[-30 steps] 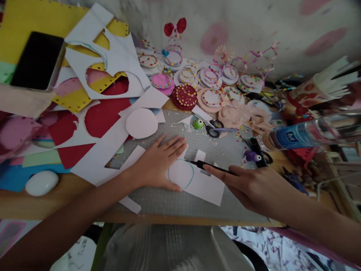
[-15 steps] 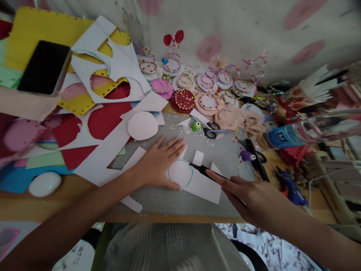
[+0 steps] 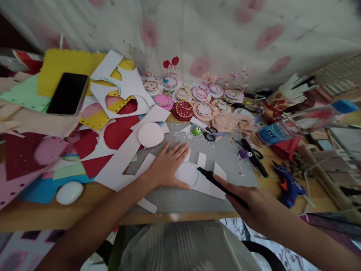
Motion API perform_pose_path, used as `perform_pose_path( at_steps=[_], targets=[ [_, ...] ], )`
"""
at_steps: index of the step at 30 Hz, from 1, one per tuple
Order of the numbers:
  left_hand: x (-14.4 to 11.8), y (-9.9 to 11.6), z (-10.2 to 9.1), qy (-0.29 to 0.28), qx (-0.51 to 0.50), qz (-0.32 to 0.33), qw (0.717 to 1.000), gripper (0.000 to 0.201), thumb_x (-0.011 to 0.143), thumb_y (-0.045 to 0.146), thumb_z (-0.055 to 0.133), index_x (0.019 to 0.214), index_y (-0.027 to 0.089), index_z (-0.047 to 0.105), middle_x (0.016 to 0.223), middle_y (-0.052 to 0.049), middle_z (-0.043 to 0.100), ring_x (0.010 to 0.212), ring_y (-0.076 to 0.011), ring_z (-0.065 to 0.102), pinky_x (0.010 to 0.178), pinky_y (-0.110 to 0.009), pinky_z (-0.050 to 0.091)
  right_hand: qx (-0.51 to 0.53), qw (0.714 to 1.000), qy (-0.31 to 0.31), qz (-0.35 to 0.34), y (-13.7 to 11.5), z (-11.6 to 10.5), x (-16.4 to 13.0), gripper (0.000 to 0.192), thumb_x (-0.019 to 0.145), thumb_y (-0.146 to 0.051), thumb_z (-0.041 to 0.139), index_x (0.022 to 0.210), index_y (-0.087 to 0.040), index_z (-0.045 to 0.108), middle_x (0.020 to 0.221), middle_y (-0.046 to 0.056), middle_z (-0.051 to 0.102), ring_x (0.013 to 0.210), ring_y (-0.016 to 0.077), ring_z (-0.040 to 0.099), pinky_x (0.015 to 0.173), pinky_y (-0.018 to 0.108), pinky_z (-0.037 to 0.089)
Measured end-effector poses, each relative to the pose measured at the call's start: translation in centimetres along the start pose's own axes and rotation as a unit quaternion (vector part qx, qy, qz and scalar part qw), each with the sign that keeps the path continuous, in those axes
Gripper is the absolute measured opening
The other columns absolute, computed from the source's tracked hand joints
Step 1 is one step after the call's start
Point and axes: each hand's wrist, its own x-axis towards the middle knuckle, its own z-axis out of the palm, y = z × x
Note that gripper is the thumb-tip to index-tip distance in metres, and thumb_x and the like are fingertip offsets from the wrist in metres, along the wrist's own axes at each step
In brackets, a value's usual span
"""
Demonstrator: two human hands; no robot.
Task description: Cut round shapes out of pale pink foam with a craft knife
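The left hand (image 3: pixel 166 167) lies flat, fingers spread and palm down, on a piece of white paper (image 3: pixel 207 184) that sits on the grey cutting mat (image 3: pixel 222 150); the spread looks meant to pin the sheet so it cannot slide or turn. Its thumb runs along the near edge of a circle outlined in teal (image 3: pixel 187 174), leaving the round shape uncovered just beside the fingertips. The right hand (image 3: pixel 251 205) comes in from the right, closed around a slim black pen (image 3: pixel 218 184), the forefinger stretched along the barrel to steer it. The tip rests at the right edge of the circle, touching or almost touching the line; I cannot tell which. The pen lies low and slanted, which suits following a curve. Farther back on the mat, a pale pink paper disc (image 3: pixel 150 134) rests on a white offcut, apart from the work. A small green punch (image 3: pixel 196 131) and a pair of scissors (image 3: pixel 210 134) sit at the mat's far edge, within reach but out of the way. To the right lie a purple punch (image 3: pixel 244 153), a blue glue gun (image 3: pixel 287 186) and a water bottle on its side (image 3: pixel 284 130). Along the wall stands a cluster of decorated round pieces (image 3: pixel 197 99). On the left of the table (image 3: pixel 42 216), red, yellow and white sheets with holes cut out (image 3: pixel 118 94) are heaped loosely; a dark phone (image 3: pixel 68 93) rests on them, and a white oval object (image 3: pixel 69 192) sits near the front edge.
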Motion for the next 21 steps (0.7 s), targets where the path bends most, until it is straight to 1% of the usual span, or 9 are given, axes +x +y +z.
perform_pose_path(
  at_steps=[3,6,9,11,13,15,17,19,21],
  targets=[
    [0.1,0.4,-0.2,0.004,0.025,-0.005,1.0,0.118,0.067,0.087,0.045,0.151,0.007,0.025,0.159,-0.016,0.021,0.147,-0.0316,0.018,0.119,-0.05,-0.005,0.008,0.999,-0.04,0.012,-0.1,-0.2,0.1,0.055,0.092,-0.018,0.04,0.146,-0.028,0.043,0.084,0.005,0.077,0.061,0.0177,0.071,0.05,0.022,0.049],
    [0.4,1.9,-0.2,0.008,0.058,-0.026,0.998,0.115,0.07,0.084,0.046,0.148,0.001,0.03,0.157,-0.022,0.025,0.147,-0.0326,0.019,0.119,-0.051,-0.001,-0.031,0.996,-0.077,0.023,0.8,-1.4,1.2,0.05,0.093,-0.02,0.042,0.143,-0.028,0.049,0.08,0.005,0.077,0.06,0.0169,0.069,0.051,0.022,0.045],
    [0.9,4.6,0.2,0.014,0.089,-0.101,0.991,0.115,0.072,0.08,0.05,0.143,-0.008,0.033,0.152,-0.03,0.03,0.145,-0.0373,0.022,0.119,-0.05,0.006,-0.124,0.987,-0.105,0.006,1.8,-3.2,2.9,0.05,0.091,-0.024,0.048,0.14,-0.032,0.051,0.069,0.004,0.073,0.055,0.0168,0.066,0.047,0.023,0.034],
    [1.0,6.2,0.7,0.03,0.095,-0.155,0.983,0.115,0.072,0.08,0.051,0.141,-0.011,0.035,0.149,-0.034,0.032,0.144,-0.0412,0.024,0.119,-0.05,0.011,-0.161,0.981,-0.107,-0.015,2.4,-4.2,3.6,0.05,0.089,-0.023,0.05,0.137,-0.035,0.054,0.067,0.003,0.072,0.053,0.0153,0.063,0.047,0.023,0.028],
    [0.8,7.1,1.2,0.053,0.085,-0.173,0.98,0.116,0.07,0.083,0.05,0.142,-0.007,0.037,0.149,-0.034,0.032,0.142,-0.0443,0.025,0.117,-0.051,0.014,-0.175,0.979,-0.09,-0.048,2.8,-4.5,3.9,0.05,0.089,-0.023,0.05,0.137,-0.036,0.054,0.066,0.003,0.071,0.052,0.0138,0.061,0.048,0.024,0.025],
    [0.5,7.4,1.5,0.071,0.072,-0.161,0.982,0.112,0.07,0.083,0.05,0.144,0.0,0.038,0.151,-0.031,0.032,0.142,-0.0447,0.025,0.116,-0.053,0.016,-0.181,0.979,-0.068,-0.07,3.0,-4.1,3.5,0.051,0.089,-0.022,0.049,0.139,-0.036,0.052,0.067,0.003,0.071,0.052,0.0134,0.06,0.048,0.024,0.024],
    [0.1,7.1,1.6,0.08,0.071,-0.149,0.983,0.104,0.073,0.079,0.051,0.146,0.006,0.037,0.153,-0.028,0.031,0.143,-0.0426,0.024,0.116,-0.054,0.016,-0.183,0.979,-0.057,-0.069,3.2,-3.4,2.9,0.054,0.089,-0.021,0.047,0.141,-0.036,0.049,0.068,0.004,0.071,0.053,0.0137,0.06,0.049,0.025,0.023],
    [-0.1,6.8,1.6,0.083,0.079,-0.147,0.983,0.098,0.077,0.075,0.051,0.146,0.007,0.037,0.153,-0.027,0.03,0.144,-0.0408,0.024,0.117,-0.054,0.016,-0.175,0.981,-0.06,-0.053,3.1,-2.6,2.2,0.056,0.09,-0.02,0.045,0.143,-0.036,0.045,0.07,0.004,0.071,0.054,0.0145,0.06,0.049,0.025,0.023],
    [-0.2,6.7,1.5,0.083,0.086,-0.15,0.981,0.097,0.078,0.074,0.051,0.145,0.006,0.038,0.153,-0.028,0.031,0.144,-0.0408,0.025,0.117,-0.054,0.016,-0.158,0.984,-0.069,-0.036,2.9,-2.1,1.7,0.056,0.091,-0.02,0.042,0.146,-0.034,0.042,0.071,0.005,0.071,0.054,0.0151,0.06,0.049,0.026,0.023]
  ],
)
